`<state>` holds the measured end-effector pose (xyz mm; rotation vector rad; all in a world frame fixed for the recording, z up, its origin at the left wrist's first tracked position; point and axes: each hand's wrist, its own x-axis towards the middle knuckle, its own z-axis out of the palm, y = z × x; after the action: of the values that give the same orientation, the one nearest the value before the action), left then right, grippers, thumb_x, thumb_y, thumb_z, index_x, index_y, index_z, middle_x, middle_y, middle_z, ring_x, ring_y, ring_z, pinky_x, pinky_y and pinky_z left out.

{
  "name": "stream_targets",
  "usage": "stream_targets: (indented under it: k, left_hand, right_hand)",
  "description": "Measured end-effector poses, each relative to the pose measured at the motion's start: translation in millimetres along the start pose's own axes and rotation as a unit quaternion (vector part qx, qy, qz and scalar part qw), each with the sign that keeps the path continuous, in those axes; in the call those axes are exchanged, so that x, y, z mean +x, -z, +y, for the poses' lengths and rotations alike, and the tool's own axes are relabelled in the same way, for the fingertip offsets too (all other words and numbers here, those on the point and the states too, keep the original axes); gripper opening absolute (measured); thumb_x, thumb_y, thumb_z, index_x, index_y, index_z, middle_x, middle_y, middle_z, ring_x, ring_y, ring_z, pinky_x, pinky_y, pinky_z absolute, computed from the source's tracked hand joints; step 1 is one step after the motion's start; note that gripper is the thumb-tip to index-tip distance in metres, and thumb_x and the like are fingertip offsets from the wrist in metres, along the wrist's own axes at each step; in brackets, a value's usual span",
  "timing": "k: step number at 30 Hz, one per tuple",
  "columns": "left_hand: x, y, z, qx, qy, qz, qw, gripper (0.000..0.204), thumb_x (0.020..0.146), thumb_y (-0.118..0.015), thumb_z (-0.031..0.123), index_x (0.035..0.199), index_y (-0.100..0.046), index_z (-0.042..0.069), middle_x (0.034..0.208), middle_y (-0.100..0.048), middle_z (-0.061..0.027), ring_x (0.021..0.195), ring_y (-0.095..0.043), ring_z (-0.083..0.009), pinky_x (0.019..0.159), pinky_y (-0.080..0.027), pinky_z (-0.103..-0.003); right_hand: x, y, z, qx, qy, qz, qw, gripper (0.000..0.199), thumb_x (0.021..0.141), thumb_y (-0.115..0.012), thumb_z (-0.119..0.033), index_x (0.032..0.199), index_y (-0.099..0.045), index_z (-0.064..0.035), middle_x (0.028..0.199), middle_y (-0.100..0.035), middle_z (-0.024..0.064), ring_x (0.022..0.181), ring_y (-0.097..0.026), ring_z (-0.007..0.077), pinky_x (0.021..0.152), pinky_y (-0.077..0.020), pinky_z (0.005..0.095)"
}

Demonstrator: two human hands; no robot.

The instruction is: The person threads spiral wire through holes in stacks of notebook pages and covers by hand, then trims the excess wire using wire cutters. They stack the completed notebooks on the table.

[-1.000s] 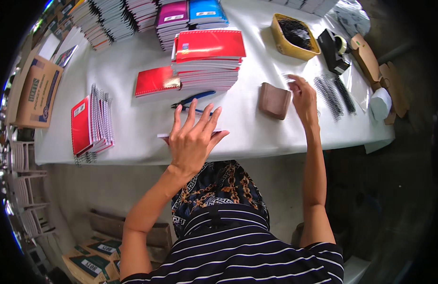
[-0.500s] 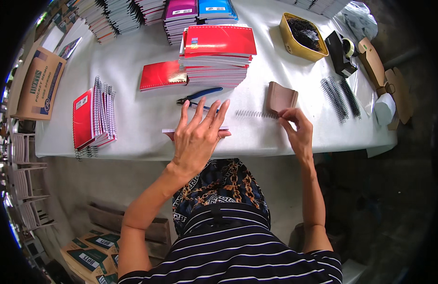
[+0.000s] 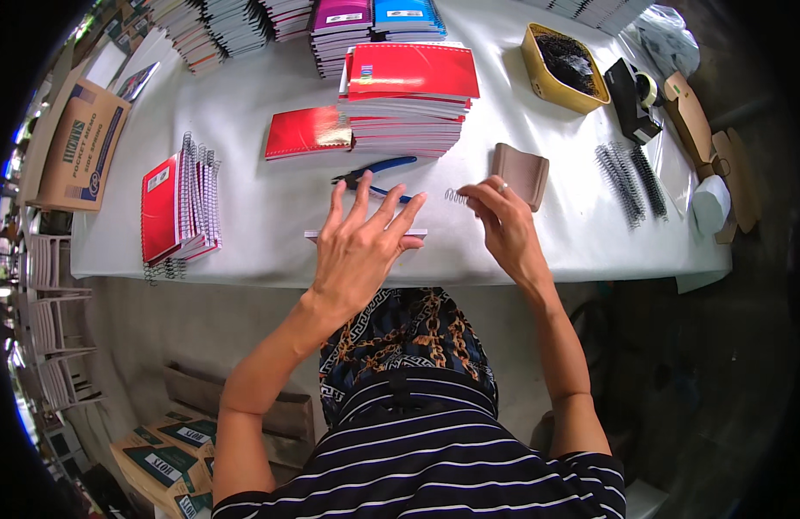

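Note:
My left hand (image 3: 358, 251) lies spread over a small notebook (image 3: 417, 233) near the table's front edge, covering most of it; only its pale edge and some red show. In a pinch, my right hand (image 3: 505, 227) has a thin metal spiral coil (image 3: 453, 196), whose free end points left toward the notebook. Just beyond my left fingertips lie blue-handled cutting pliers (image 3: 393, 163). A brown curved block (image 3: 523, 175) stands right behind my right hand.
A tall stack of red notebooks (image 3: 413, 73) stands at the back, a flat red one (image 3: 305, 131) beside it. Coil-bound notebooks (image 3: 162, 208) sit at left. A yellow tub (image 3: 581, 101), spare coils (image 3: 620, 186) and a tape dispenser (image 3: 633, 108) are at right.
My right hand has moved left with the coil, bringing it closer to the notebook. More of the coil is now hidden by the fingers. My left hand stays spread on the notebook.

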<state>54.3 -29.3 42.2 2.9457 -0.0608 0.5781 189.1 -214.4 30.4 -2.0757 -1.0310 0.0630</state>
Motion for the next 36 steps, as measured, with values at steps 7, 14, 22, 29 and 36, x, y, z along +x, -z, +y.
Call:
stream_targets:
  k: [7, 14, 22, 29, 36]
  left_hand:
    - [0.6, 1.3, -2.3, -0.002, -0.009, -0.015, 1.000, 0.061, 0.084, -0.068, 0.036, 0.140, -0.053, 0.019, 0.133, -0.062, -0.0023, 0.124, -0.055, -0.0349, 0.108, -0.034, -0.058]
    - [0.5, 1.8, -2.7, -0.005, -0.010, -0.015, 1.000, 0.062, 0.083, -0.069, 0.036, 0.141, -0.052, 0.019, 0.131, -0.063, -0.0030, 0.122, -0.056, -0.0351, 0.106, -0.036, -0.058]
    - [-0.6, 0.3, -4.2, -0.018, 0.000, -0.017, 1.000, 0.065, 0.082, -0.071, 0.034, 0.143, -0.050, 0.020, 0.132, -0.063, -0.0039, 0.121, -0.058, -0.0346, 0.106, -0.037, -0.055]
    - [1.5, 1.1, -0.4, -0.062, -0.017, -0.005, 0.998, 0.064, 0.083, -0.070, 0.033, 0.143, -0.050, 0.023, 0.129, -0.064, -0.0049, 0.117, -0.060, -0.0332, 0.101, -0.045, -0.050]
    - [7.3, 10.3, 0.8, -0.104, -0.004, -0.043, 0.994, 0.056, 0.081, -0.070, 0.038, 0.134, -0.060, 0.024, 0.126, -0.065, -0.0049, 0.111, -0.064, -0.0318, 0.097, -0.050, -0.044]
  right_hand:
    - [-2.6, 0.5, -34.5, 0.078, 0.047, -0.018, 0.996, 0.023, 0.078, -0.075, -0.001, 0.100, -0.070, -0.0050, 0.090, -0.062, 0.0080, 0.079, -0.062, 0.0261, 0.069, -0.0497, 0.0385]
    - [-5.1, -15.9, -23.6, 0.034, 0.104, 0.033, 0.993, 0.021, 0.075, -0.075, 0.001, 0.093, -0.069, -0.0077, 0.093, -0.061, 0.0057, 0.080, -0.057, 0.0239, 0.070, -0.0459, 0.0379]
    - [-9.7, -1.5, -33.3, 0.017, 0.016, -0.137, 0.990, 0.024, 0.081, -0.072, -0.006, 0.103, -0.062, -0.0052, 0.096, -0.060, 0.0077, 0.086, -0.059, 0.0270, 0.074, -0.0471, 0.0390]
    - [-8.2, 6.1, -47.1, -0.151, 0.135, -0.093, 0.975, 0.023, 0.090, -0.063, -0.019, 0.102, -0.052, -0.0021, 0.099, -0.055, 0.0104, 0.092, -0.059, 0.0286, 0.074, -0.0494, 0.0424]
    - [-2.1, 10.8, -59.3, -0.129, 0.047, -0.234, 0.962, 0.019, 0.085, -0.068, -0.015, 0.092, -0.057, -0.0018, 0.111, -0.058, 0.0125, 0.100, -0.059, 0.0294, 0.084, -0.0473, 0.0416]
